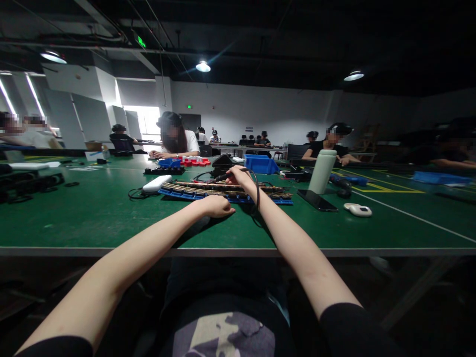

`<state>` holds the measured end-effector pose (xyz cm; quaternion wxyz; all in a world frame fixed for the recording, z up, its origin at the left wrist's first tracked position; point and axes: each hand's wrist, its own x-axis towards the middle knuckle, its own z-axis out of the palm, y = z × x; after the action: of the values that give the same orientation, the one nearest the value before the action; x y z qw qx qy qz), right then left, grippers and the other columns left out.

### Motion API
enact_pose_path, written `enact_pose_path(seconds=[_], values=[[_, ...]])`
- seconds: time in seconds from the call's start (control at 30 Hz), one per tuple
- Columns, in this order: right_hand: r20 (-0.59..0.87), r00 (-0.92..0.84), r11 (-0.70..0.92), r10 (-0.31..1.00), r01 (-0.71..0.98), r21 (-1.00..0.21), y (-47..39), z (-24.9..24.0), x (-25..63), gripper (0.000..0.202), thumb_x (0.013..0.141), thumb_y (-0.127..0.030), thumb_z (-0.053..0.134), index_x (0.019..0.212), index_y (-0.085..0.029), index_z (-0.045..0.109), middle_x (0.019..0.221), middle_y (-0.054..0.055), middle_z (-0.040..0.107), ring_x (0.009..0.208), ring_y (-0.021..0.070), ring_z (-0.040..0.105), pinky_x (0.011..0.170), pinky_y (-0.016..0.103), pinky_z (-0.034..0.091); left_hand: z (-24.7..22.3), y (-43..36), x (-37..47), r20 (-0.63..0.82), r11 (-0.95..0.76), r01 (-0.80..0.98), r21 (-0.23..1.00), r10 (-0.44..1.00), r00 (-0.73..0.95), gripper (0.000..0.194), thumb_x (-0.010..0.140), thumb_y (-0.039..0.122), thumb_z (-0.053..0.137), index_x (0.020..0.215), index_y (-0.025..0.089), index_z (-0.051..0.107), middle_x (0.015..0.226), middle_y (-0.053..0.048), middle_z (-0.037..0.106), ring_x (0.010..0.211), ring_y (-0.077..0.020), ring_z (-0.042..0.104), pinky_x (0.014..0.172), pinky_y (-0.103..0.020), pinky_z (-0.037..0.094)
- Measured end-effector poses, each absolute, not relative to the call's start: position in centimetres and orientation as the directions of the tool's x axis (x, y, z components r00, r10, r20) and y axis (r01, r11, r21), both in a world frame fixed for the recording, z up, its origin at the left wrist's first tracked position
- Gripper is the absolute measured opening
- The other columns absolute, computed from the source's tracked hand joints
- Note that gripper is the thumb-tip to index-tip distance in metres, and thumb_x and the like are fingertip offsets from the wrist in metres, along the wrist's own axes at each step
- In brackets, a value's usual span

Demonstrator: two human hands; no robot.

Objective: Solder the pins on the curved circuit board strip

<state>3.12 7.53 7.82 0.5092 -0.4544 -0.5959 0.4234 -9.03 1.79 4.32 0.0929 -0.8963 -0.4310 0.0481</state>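
Observation:
In my right hand [238, 177] is a slim black soldering iron [223, 177], gripped like a pen and pointing left. Its dark cable [256, 186] loops over my right wrist. Below the iron lies a long, slightly curved blue rack [186, 195] with dark parts and thin gold-coloured strips along it. My left hand [217, 206] is closed, resting at the front edge of this rack, thumb toward the right. Whatever its fingers may hold is hidden from view.
A white power bank-like box [157, 184] with a cable lies left of the rack. Behind stand red trays [195, 161] and a blue bin [261, 164]. To the right are a pale green bottle [323, 172], a phone [317, 200] and a small white case [357, 210]. People sit across the table.

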Motion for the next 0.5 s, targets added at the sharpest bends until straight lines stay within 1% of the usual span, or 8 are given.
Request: enact_pose_path(seconds=[0.27, 0.5], values=[[0.269, -0.075, 0.276, 0.960, 0.106, -0.955, 8.32, 7.31, 3.31, 0.021, 0.089, -0.016, 0.045, 0.072, -0.017, 0.058, 0.048, -0.001, 0.061, 0.044, 0.0093, 0.057, 0.047, 0.016, 0.045, 3.98, 2.17, -9.29, 0.025, -0.620, 0.769, -0.153, 0.776, 0.630, 0.047, 0.095, 0.047, 0.039, 0.077, 0.017, 0.071, 0.073, -0.008, 0.069, 0.067, -0.0204, 0.063, 0.060, -0.028, 0.039], [0.228, -0.054, 0.233, 0.972, 0.101, -0.967, 7.78, 7.63, 3.21, 0.021, 0.088, -0.012, 0.045, 0.072, -0.017, 0.057, 0.047, -0.001, 0.060, 0.043, 0.0094, 0.056, 0.047, 0.016, 0.045, 4.12, 2.06, -9.29, 0.003, -0.618, 0.763, -0.190, 0.776, 0.630, 0.049, 0.096, 0.047, 0.036, 0.081, 0.017, 0.071, 0.077, -0.009, 0.070, 0.067, -0.0192, 0.063, 0.059, -0.027, 0.038]])
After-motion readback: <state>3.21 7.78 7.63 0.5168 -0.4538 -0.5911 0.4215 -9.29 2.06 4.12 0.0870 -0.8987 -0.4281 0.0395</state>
